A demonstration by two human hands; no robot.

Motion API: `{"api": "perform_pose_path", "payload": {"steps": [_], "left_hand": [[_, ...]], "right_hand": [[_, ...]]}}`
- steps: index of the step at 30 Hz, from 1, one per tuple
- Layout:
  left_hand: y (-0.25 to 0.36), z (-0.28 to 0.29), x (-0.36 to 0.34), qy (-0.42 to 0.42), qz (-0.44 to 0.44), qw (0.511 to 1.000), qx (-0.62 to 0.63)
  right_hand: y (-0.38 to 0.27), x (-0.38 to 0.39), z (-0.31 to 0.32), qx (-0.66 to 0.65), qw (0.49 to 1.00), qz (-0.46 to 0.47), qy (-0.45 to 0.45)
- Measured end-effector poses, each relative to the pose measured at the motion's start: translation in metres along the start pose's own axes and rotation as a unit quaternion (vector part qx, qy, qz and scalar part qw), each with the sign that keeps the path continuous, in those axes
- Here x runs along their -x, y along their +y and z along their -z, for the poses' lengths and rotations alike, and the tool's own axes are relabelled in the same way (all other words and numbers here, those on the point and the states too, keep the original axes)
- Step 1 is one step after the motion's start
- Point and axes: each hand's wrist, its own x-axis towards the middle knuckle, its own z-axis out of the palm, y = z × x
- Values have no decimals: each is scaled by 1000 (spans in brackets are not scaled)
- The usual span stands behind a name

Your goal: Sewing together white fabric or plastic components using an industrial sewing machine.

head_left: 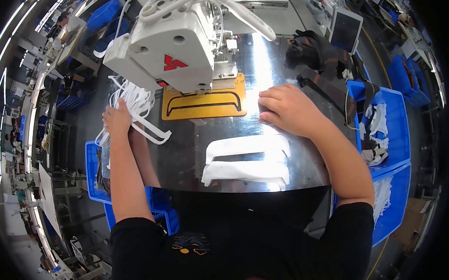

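My left hand [116, 119] is at the left edge of the metal table, its thumb and fingers closed round part of a bundle of thin white strips [136, 100]. One strip end sticks out to the right of that hand. My right hand [288, 109] lies on the shiny tabletop with nothing in it, its fingers loosely extended to the left. Between the hands, under the head of a white sewing machine [163, 47], sits a yellow template plate [205, 111] with a dark curved slot. Nearer me lie two white curved fabric pieces [245, 170], one before the other.
Dark fabric pieces and straps [318, 64] are heaped at the table's far right, near a tablet-like screen [345, 30]. Blue bins [405, 133] holding white and dark pieces stand to the right. Another blue bin [90, 164] is below my left forearm.
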Motion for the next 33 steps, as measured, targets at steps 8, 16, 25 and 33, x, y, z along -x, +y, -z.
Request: {"api": "perform_pose_path", "payload": {"steps": [8, 16, 25, 33], "left_hand": [[-13, 49, 63, 39, -128, 991, -27], [-32, 31, 112, -15, -174, 985, -18], [69, 73, 187, -73, -518, 844, 120], [114, 33, 214, -29, -704, 676, 217]], "right_hand": [[2, 3, 3, -12, 1000, -12, -1], [-1, -9, 5, -38, 998, -6, 57], [25, -11, 13, 19, 998, -46, 27], [24, 6, 24, 216, 967, 124, 52]]}}
